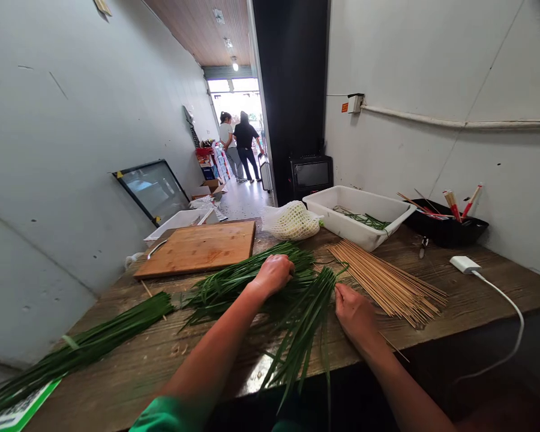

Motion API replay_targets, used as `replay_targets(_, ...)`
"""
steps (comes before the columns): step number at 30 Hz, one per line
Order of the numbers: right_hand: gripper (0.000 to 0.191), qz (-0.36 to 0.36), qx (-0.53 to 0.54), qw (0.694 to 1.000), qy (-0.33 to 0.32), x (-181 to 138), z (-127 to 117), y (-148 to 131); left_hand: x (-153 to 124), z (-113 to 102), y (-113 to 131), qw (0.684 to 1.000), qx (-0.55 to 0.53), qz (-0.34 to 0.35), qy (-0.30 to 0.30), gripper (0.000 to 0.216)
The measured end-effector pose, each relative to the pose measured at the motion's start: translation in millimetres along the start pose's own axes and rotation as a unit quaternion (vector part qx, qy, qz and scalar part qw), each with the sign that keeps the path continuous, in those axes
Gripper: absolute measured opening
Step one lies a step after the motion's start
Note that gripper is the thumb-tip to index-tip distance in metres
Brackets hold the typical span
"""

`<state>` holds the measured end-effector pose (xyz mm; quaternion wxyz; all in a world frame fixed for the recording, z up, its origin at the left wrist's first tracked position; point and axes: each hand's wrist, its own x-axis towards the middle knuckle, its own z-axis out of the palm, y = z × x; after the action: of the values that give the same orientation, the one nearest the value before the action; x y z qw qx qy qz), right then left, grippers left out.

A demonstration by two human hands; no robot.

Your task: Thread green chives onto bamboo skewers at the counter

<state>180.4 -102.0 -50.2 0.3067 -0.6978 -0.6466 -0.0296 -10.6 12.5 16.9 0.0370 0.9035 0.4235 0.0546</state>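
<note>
A loose heap of long green chive leaves (234, 285) lies in the middle of the wooden table (468, 300). My left hand (274, 273) rests on top of the heap with its fingers curled into the leaves. My right hand (353, 312) is closed beside a bunch of chives (303, 327) that hangs over the table's front edge, and it seems to pinch a thin bamboo skewer. A fan of bamboo skewers (387, 279) lies just right of my right hand.
A wooden cutting board (200, 247) and a tied chive bundle (99, 339) lie to the left. Behind stand a mesh bag (292, 221), a white tub (360, 216), a black tray of utensils (445, 225) and a white charger (463, 264). Two people (238, 147) stand far down the corridor.
</note>
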Motion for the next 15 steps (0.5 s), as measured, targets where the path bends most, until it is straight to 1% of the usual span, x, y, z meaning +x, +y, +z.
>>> replay_targets(5,0.029,0.009,-0.003,1.000,-0.005,-0.1,-0.1,-0.1,-0.8,-3.1,-1.7,1.000,0.008,-0.007,0.001,0.012)
replay_targets(8,0.029,0.012,-0.005,1.000,-0.006,0.0,0.4,-0.1,-0.8,-4.4,-1.4,1.000,0.000,-0.020,0.012,0.014)
replay_targets(12,0.028,0.007,-0.005,1.000,-0.005,0.3,1.3,0.1,-1.4,-5.5,-0.9,0.998,-0.021,-0.038,0.053,0.018)
replay_targets(15,0.028,0.009,-0.007,1.000,-0.009,0.0,0.9,-0.7,-1.1,-2.3,2.0,0.995,-0.022,-0.022,0.090,0.019)
